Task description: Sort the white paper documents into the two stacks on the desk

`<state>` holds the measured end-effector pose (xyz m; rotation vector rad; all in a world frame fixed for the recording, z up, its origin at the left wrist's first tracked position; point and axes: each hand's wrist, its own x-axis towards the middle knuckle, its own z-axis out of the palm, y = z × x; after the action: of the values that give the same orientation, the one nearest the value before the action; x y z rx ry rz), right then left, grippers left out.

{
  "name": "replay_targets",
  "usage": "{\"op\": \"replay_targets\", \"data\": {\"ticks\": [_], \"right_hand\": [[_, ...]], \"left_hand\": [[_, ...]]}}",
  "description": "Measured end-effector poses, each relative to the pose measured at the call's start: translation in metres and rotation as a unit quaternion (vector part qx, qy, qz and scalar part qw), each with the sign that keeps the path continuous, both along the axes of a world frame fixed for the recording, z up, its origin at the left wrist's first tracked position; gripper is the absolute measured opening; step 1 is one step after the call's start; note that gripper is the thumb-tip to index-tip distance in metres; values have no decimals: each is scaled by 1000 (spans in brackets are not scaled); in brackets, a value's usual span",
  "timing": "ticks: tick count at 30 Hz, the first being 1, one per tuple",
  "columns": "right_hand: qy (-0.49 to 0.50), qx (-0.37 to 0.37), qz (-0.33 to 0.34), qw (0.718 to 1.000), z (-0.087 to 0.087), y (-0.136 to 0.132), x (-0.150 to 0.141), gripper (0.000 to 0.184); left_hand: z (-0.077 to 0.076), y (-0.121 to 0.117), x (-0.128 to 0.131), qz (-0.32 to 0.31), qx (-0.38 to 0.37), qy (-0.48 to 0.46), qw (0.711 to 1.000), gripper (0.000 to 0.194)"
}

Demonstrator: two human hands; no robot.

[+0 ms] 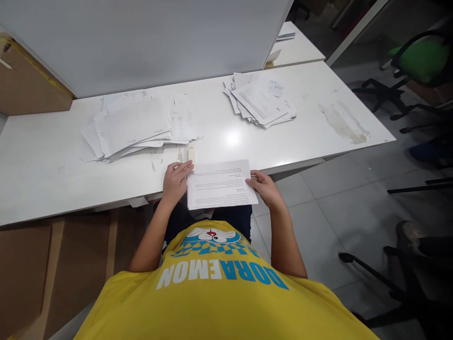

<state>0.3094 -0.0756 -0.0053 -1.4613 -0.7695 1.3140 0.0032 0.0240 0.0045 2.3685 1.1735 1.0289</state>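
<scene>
A small stack of printed sheets [222, 186] lies flat at the table's front edge, its near part jutting out over my lap. On the right edge of these sheets my right hand [264, 188] is closed, thumb on top and fingers partly hidden beneath. My left hand [175, 182] is at their upper left corner, its fingers pressed together on the near end of a small cream block-like object [191, 155]. The object resembles a stapler, but its details are too small to make out. Where it meets the paper is partly covered by my fingers.
Loose papers [132, 120] are heaped at the back left of the white table [46, 156]. Another untidy paper pile [262, 99] lies at the back right. A grey partition [148, 42] rises behind. Cardboard boxes [78, 255] stand below left, and chairs [421, 56] to the right.
</scene>
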Motion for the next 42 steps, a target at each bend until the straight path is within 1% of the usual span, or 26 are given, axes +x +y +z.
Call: {"op": "replay_targets", "data": {"ticks": [7,10,13,15,16,17,18,19,20,21,22,23,24,25,26,28,29,30,32,34,35,37,38,40,41,42], "right_hand": [[-10,-10,2,1000,-3,3,4,32],[-10,-13,0,1000,-3,5,0,30],[-17,-3,0,1000,0,3,-3,29],[-41,6,9,999,4,1,9,29],[-61,11,6,998,6,0,21,29],[-85,19,-10,996,10,0,38,29],[-108,31,-42,993,13,3,58,29],[-126,46,-96,986,17,8,81,29],[-140,76,-166,973,20,17,104,27],[-145,114,-225,957,23,29,126,25],[-139,151,-271,940,25,45,145,20],[-131,170,-307,927,27,64,159,15],[-126,172,-331,919,27,84,169,19],[-124,163,-344,916,25,105,173,24],[-123,151,-346,918,23,126,172,28],[-136,124,-341,922,14,161,162,26],[-159,110,-341,920,9,174,154,22],[-197,95,-347,912,4,183,147,18],[-301,67,-365,879,-5,194,135,13],[-396,48,-369,840,-11,198,128,16],[-427,38,-362,827,-13,199,127,20],[-456,16,-345,820,-14,200,126,25],[-458,8,-340,821,-14,201,126,27],[-452,-5,-335,827,-13,203,125,31],[-449,-11,-335,828,-11,203,124,34],[-448,-15,-333,830,-10,204,123,35]], "left_hand": [[-10,-6,5,31,7,30,999,42],[-11,-8,4,26,12,25,999,45],[-9,-8,2,12,6,16,1000,49],[-7,-9,1,-2,10,16,1000,54],[-6,-9,0,-11,17,13,1000,57],[-5,-10,0,-20,25,10,999,59],[-4,-10,-1,-30,32,9,999,61],[-4,-11,-2,-38,36,10,999,61],[-3,-12,-2,-43,39,16,998,61],[-3,-12,-3,-46,40,24,998,61],[-2,-13,-3,-46,42,32,998,60],[-2,-13,-4,-45,43,40,997,59],[-2,-14,-4,-42,45,46,997,58],[-2,-14,-4,-39,46,51,997,57],[-2,-15,-4,-36,47,56,997,57],[-3,-16,-3,-30,42,63,997,57],[-3,-18,-3,-29,38,63,997,56],[-3,-19,-2,-30,32,62,997,56],[-3,-23,-2,-35,21,50,998,55],[-1,-23,-3,-43,13,22,999,53],[0,-21,-5,-41,13,2,999,51],[4,-10,-15,-7,33,-40,999,43],[7,-1,-22,25,52,-55,997,39],[15,25,-39,106,93,-62,988,35],[20,41,-49,147,106,-52,982,34],[24,57,-58,174,110,-27,978,33]]}}
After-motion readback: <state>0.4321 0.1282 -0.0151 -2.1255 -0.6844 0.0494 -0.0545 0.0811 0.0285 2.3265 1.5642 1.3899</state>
